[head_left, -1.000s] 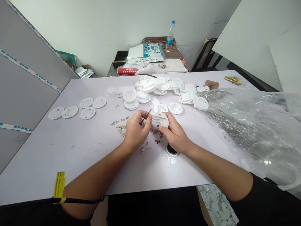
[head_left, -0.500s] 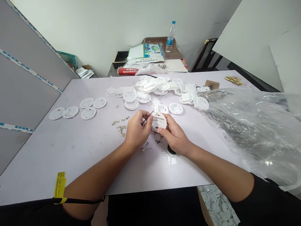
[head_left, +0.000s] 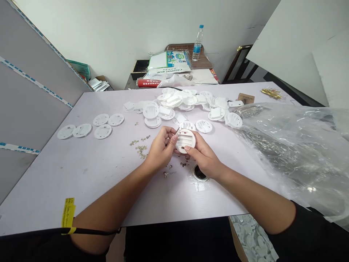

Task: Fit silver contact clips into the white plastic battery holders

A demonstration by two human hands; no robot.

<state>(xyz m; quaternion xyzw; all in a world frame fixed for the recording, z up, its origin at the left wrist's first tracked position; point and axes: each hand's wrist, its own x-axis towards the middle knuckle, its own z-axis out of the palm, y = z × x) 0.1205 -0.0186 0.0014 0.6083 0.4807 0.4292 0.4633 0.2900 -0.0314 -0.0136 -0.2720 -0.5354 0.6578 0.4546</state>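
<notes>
My right hand (head_left: 203,154) grips a round white plastic cover (head_left: 186,137) above the table, its thumb on the lower face. The cover has raised ribs and small slots, and its ribbed side is turned up to me. Closed at the cover's left edge, my left hand (head_left: 163,145) has its thumb against the rim. A thin dark tool (head_left: 177,130) pokes out between its fingers; most of it is hidden and its kind is unclear. Under and beside my hands lie small metal pieces (head_left: 141,150), several of them loose near the wrists.
A heap of similar white covers (head_left: 177,100) spreads across the back. Several more covers (head_left: 103,131) lie at the left. A round black-centred hole (head_left: 200,173) with a pale rim sits by my right wrist. A large clear plastic bag (head_left: 286,153) covers the right side.
The white cover has tipped to face me more fully and shifted slightly right. The dark tool shows less between my left fingers. My right hand has moved slightly, baring more of the black-centred hole.
</notes>
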